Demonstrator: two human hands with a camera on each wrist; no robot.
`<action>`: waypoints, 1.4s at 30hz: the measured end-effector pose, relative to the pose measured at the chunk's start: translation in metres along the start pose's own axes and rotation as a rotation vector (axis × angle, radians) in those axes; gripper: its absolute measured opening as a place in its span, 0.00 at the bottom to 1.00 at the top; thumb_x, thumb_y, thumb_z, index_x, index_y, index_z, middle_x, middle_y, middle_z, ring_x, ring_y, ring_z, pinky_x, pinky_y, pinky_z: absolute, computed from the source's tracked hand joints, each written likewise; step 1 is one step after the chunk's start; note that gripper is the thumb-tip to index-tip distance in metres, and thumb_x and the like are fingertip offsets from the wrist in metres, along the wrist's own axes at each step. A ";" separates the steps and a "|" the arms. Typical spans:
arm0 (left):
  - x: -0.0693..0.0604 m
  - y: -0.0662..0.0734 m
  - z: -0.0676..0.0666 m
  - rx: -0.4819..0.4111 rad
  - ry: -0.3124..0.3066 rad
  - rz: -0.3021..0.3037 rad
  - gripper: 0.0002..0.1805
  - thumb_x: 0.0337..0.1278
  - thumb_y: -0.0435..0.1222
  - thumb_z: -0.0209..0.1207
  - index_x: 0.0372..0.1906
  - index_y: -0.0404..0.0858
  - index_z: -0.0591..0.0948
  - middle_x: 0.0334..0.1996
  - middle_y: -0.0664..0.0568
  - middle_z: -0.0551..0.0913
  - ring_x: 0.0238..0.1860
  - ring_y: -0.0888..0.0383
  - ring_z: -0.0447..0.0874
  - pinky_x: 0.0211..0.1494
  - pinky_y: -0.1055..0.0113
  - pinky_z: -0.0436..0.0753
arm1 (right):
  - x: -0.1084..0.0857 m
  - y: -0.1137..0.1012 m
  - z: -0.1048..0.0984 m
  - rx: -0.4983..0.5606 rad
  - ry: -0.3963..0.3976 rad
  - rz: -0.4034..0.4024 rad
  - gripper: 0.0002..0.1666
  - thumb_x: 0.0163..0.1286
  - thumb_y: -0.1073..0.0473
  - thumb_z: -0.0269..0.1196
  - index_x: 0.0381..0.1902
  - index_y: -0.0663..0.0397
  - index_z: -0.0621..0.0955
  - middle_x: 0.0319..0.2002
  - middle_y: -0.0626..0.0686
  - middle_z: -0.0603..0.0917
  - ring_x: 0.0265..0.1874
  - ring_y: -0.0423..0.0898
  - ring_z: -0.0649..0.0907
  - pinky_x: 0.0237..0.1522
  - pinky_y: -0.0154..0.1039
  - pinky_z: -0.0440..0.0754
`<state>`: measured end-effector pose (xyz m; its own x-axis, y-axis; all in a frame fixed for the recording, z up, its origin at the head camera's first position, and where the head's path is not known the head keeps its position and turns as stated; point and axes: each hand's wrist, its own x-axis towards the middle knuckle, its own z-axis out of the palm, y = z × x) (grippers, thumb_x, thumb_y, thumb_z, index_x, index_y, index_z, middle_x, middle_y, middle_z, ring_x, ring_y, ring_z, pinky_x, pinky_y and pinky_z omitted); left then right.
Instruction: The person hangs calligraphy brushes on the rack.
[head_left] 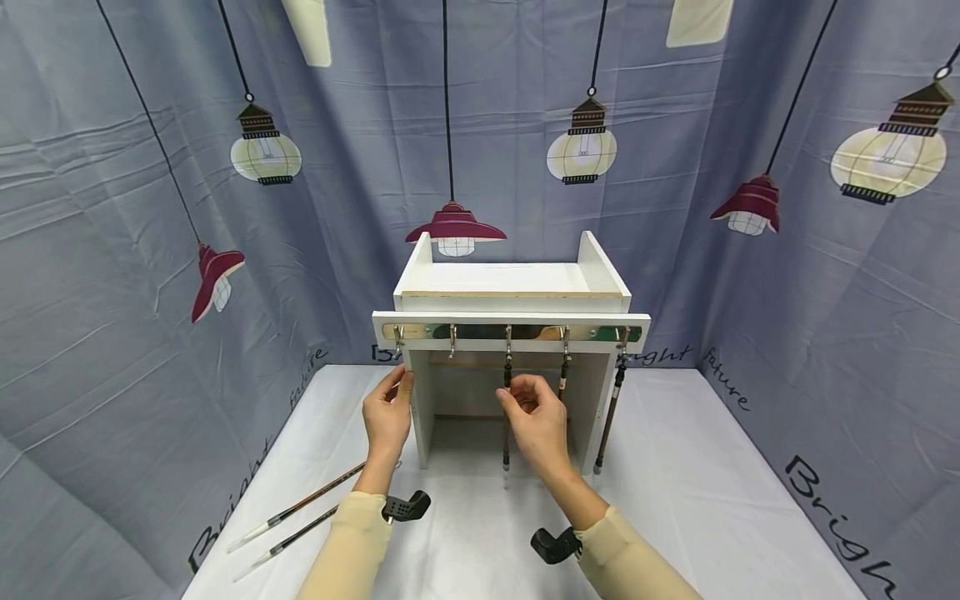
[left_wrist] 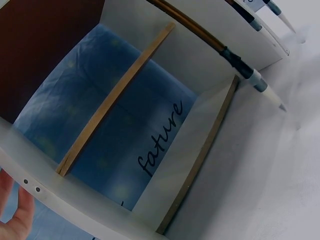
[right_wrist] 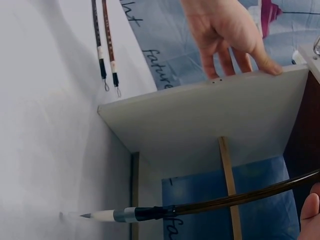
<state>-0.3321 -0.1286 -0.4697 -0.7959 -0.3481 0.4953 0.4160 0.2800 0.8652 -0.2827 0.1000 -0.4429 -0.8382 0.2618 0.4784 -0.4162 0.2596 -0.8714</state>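
Note:
In the head view, the right hand [head_left: 542, 422] pinches the upper shaft of a dark brush [head_left: 506, 433] that hangs tip down below the middle hook [head_left: 508, 337]. Its fingers [right_wrist: 310, 205] show at the right wrist view's edge, beside the brown shaft [right_wrist: 250, 198]. The left hand [head_left: 387, 421] is at the white shelf's left side panel [head_left: 422, 408]; in the right wrist view this hand [right_wrist: 230, 35] touches the panel's outer side and edge, fingers fairly straight. Two more brushes, one at far right [head_left: 611, 417], hang from the hooks to the right.
Two brushes [head_left: 315, 496] lie on the white table [head_left: 465, 542] left of the shelf, partly behind the left arm. The white shelf has an open top tray [head_left: 506, 277] and a front hook rail [head_left: 517, 319]. Blue-grey curtains [head_left: 360, 167] with printed lamps surround the table.

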 end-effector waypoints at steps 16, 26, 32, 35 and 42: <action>0.000 0.000 0.000 0.002 0.000 -0.004 0.21 0.71 0.43 0.64 0.61 0.36 0.85 0.57 0.41 0.87 0.50 0.40 0.86 0.59 0.43 0.80 | -0.006 -0.011 -0.012 0.052 0.029 -0.095 0.13 0.62 0.62 0.77 0.43 0.54 0.84 0.36 0.52 0.87 0.31 0.40 0.80 0.34 0.26 0.77; 0.000 0.002 -0.001 -0.002 -0.010 -0.013 0.21 0.71 0.43 0.64 0.61 0.36 0.84 0.58 0.42 0.87 0.50 0.43 0.86 0.56 0.47 0.81 | -0.008 -0.019 -0.023 0.027 0.039 -0.129 0.14 0.62 0.65 0.76 0.44 0.59 0.84 0.37 0.55 0.87 0.32 0.40 0.79 0.35 0.25 0.76; 0.000 0.003 -0.001 0.008 -0.007 -0.025 0.21 0.71 0.45 0.63 0.61 0.39 0.85 0.58 0.44 0.87 0.50 0.45 0.85 0.54 0.51 0.81 | -0.014 -0.036 -0.038 0.008 0.048 -0.109 0.14 0.62 0.72 0.73 0.44 0.64 0.83 0.38 0.63 0.86 0.32 0.41 0.79 0.35 0.25 0.75; 0.000 0.003 -0.002 0.000 -0.010 -0.029 0.21 0.71 0.45 0.63 0.62 0.38 0.85 0.58 0.43 0.87 0.51 0.43 0.85 0.56 0.48 0.81 | -0.017 -0.046 -0.048 -0.013 0.050 -0.089 0.13 0.63 0.71 0.73 0.45 0.65 0.83 0.38 0.62 0.86 0.32 0.40 0.78 0.35 0.24 0.75; -0.001 0.003 -0.001 0.005 -0.012 -0.034 0.22 0.71 0.45 0.63 0.62 0.38 0.85 0.59 0.42 0.86 0.52 0.41 0.85 0.59 0.45 0.80 | -0.017 -0.042 -0.069 -0.057 0.069 -0.091 0.14 0.62 0.72 0.73 0.46 0.70 0.83 0.37 0.62 0.86 0.33 0.40 0.79 0.36 0.23 0.76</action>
<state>-0.3301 -0.1284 -0.4677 -0.8146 -0.3471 0.4646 0.3865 0.2725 0.8811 -0.2263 0.1487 -0.4070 -0.7710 0.2974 0.5631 -0.4671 0.3368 -0.8175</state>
